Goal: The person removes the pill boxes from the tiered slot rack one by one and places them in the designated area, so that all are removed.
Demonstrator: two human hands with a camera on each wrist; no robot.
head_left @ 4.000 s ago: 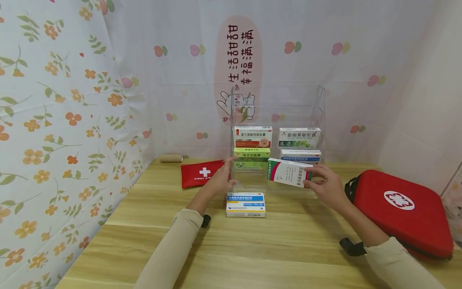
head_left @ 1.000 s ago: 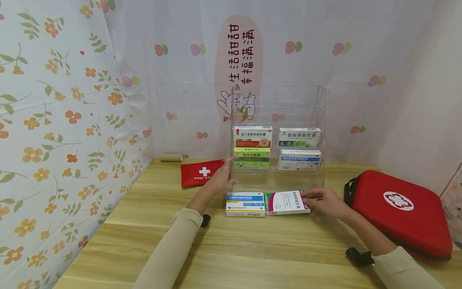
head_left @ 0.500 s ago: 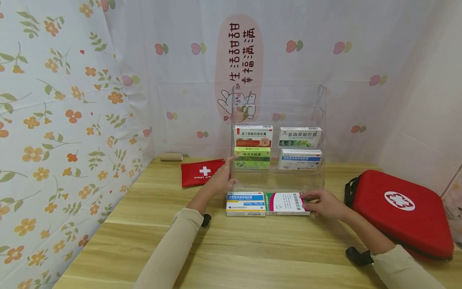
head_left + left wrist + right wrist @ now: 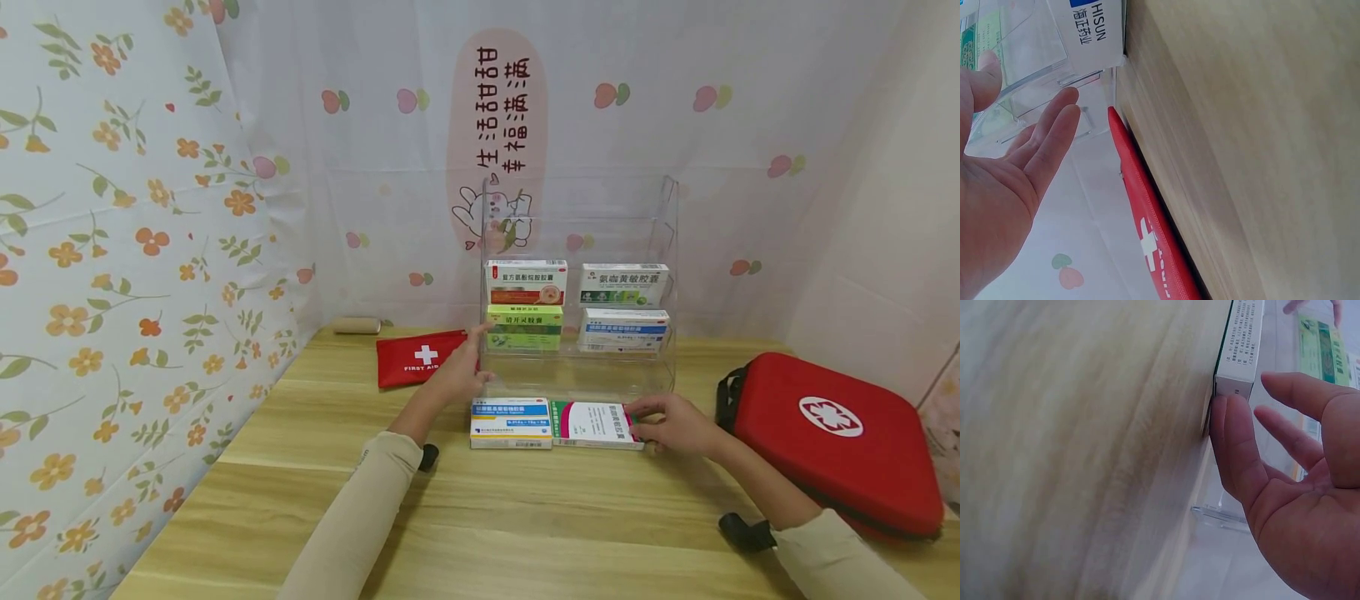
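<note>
A clear tiered rack (image 4: 577,372) stands on the table holding medicine boxes. My left hand (image 4: 450,375) rests against its left side, fingers extended. The left wrist view shows that hand's (image 4: 1004,169) palm and spread fingers, nothing held. At the rack's front foot a blue-and-white medicine box (image 4: 512,422) lies beside a white medicine box with green and magenta ends (image 4: 592,422). My right hand (image 4: 671,425) has its fingertips at the right end of the green-and-magenta box. In the right wrist view, two outstretched fingers (image 4: 1238,434) meet that box's end face, and the thumb is apart.
The rack's tiers hold a red-and-white box (image 4: 527,283), a green box (image 4: 523,328), a white-and-green box (image 4: 622,286) and another blue-and-white box (image 4: 622,330). A red first-aid pouch (image 4: 405,358) lies left, a red case (image 4: 832,442) right. A cardboard tube (image 4: 356,326) lies behind.
Four seconds ago my right hand held the green-and-magenta box tilted before the rack. It came down beside the blue-and-white box and was straightened slightly. My left hand stayed put.
</note>
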